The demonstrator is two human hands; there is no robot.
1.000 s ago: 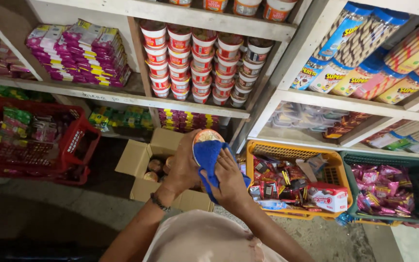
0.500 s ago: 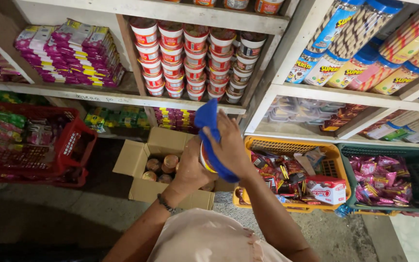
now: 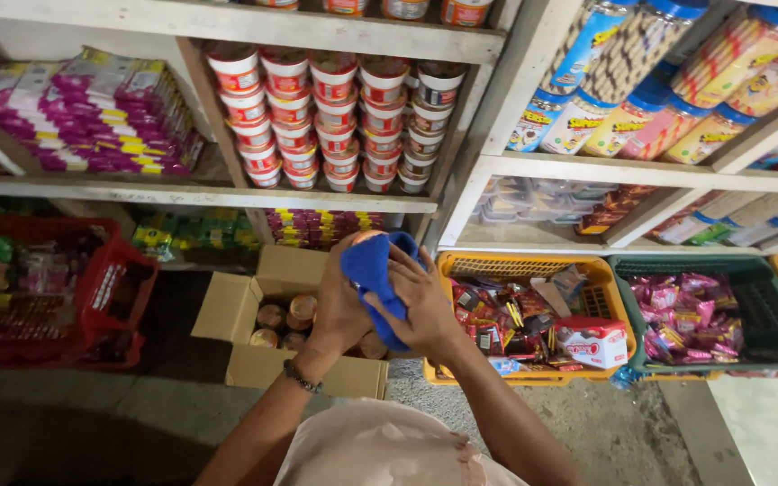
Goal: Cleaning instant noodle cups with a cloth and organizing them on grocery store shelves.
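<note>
My left hand (image 3: 339,306) grips a round noodle cup (image 3: 364,238), of which only the orange top edge shows. My right hand (image 3: 420,306) presses a blue cloth (image 3: 373,274) against the cup's side and covers most of it. Both hands are held in front of my chest, above an open cardboard box (image 3: 245,310) that holds several more cups. The shelf above carries stacked red and white cups (image 3: 335,112) of the same kind.
A red basket (image 3: 110,297) of packets stands at the left. An orange basket (image 3: 533,270) and a green basket (image 3: 749,315) of snack packets sit on the floor at the right. Purple packets (image 3: 92,112) and tall clear jars (image 3: 659,81) fill the shelves.
The blue cloth moved from the cup's top, up over it, and now wraps its side. My hands stayed close together over the box.
</note>
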